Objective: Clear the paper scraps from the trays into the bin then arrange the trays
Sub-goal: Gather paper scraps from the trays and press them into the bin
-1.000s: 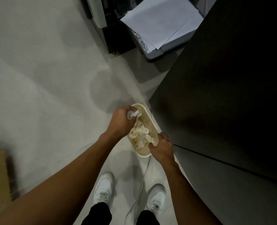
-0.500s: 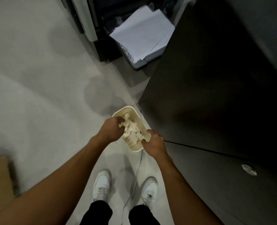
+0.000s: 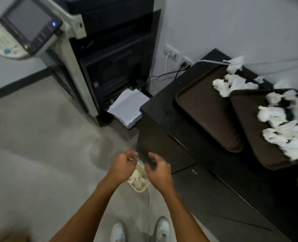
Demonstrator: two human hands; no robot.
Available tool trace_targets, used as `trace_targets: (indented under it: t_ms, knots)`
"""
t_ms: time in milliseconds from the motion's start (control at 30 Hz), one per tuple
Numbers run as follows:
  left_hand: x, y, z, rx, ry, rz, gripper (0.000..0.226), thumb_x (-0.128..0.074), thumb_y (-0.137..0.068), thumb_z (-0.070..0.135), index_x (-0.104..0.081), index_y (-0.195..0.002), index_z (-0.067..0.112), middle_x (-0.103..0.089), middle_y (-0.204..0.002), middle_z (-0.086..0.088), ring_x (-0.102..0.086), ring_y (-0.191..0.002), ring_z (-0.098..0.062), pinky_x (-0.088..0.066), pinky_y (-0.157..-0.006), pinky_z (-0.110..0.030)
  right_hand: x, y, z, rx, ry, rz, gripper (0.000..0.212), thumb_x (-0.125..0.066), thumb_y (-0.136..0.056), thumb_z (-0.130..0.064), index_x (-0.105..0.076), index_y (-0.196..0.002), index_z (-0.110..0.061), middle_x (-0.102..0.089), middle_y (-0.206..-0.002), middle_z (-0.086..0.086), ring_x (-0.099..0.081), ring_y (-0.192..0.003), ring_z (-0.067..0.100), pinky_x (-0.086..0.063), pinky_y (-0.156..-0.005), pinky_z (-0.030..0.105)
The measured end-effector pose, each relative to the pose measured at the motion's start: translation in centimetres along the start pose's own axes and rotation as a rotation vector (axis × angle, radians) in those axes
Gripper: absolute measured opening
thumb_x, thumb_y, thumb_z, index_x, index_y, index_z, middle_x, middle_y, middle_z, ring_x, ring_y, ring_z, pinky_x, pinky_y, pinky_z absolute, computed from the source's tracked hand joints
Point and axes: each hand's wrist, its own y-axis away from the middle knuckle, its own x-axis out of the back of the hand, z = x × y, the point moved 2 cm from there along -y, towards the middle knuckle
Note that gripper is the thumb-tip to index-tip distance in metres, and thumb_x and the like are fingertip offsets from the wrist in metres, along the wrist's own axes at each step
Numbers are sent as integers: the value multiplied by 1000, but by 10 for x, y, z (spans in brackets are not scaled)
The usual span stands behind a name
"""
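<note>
White shoes (image 3: pixel 119 232) at bottom centre. Just above, left hand (image 3: pixel 123 165) and right hand (image 3: pixel 158 169) hover over cream bin (image 3: pixel 138 190) on floor, scraps (image 3: pixel 136 178) inside. Right hand relaxed, empty. Left hand loosely curled, pale sliver at fingers; cannot tell if pinched. Right of frame: black cabinet (image 3: pixel 162 119) bears two brown trays (image 3: pixel 205 112), both strewn with paper scraps (image 3: pixel 273 117). Upper left: copier (image 3: pixel 109 49).

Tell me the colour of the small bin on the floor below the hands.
Cream, off-white: the bin shows in the head view, with white paper scraps inside.
</note>
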Motion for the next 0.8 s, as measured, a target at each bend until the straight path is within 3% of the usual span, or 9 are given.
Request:
trace_targets:
  t_ms: [100, 233, 367, 533, 800]
  knots:
    - [10, 16, 45, -101, 2, 21, 25, -65, -96, 15, -66, -107, 37, -70, -101, 15, -66, -96, -6, -52, -86, -24, 37, 21, -30, 31, -93, 95, 50, -69, -90, -26, -61, -139, -30, -63, -138, -9, -56, -129, 11, -49, -110, 38]
    - [16, 36, 109, -258, -6, 16, 23, -66, -95, 12, -71, -112, 27, -72, -100, 12, -66, -94, -2, -44, -75, -4, 94, 46, -58, 112, -146, 266, 45, -68, -90, -29, -63, -134, -33, -65, -131, -16, -58, -123, 6, -53, -105, 38]
    - [10, 50, 172, -414, -5, -10, 24, -67, -95, 14, -72, -117, 23, -73, -100, 9, -67, -96, -2, -52, -89, -15, 154, 67, -72, 164, -208, 414, 41, -72, -91, -23, -66, -131, -29, -68, -123, -14, -61, -114, 0, -56, -98, 32]
    - [-25, 59, 239, -541, 2, -79, 23, -66, -97, 18, -70, -117, 27, -72, -99, 13, -64, -91, 8, -45, -75, -2, 225, 87, -63, 196, -218, 579, 40, -72, -92, -20, -67, -131, -24, -69, -122, -11, -63, -113, -1, -55, -93, 23]
    - [-119, 65, 327, -683, -15, -207, 24, -69, -94, 13, -72, -116, 22, -72, -100, 11, -65, -91, 7, -47, -79, -3, 326, 108, -6, 115, -190, 775, 39, -72, -92, -19, -68, -131, -21, -70, -122, -10, -63, -112, 1, -55, -95, 26]
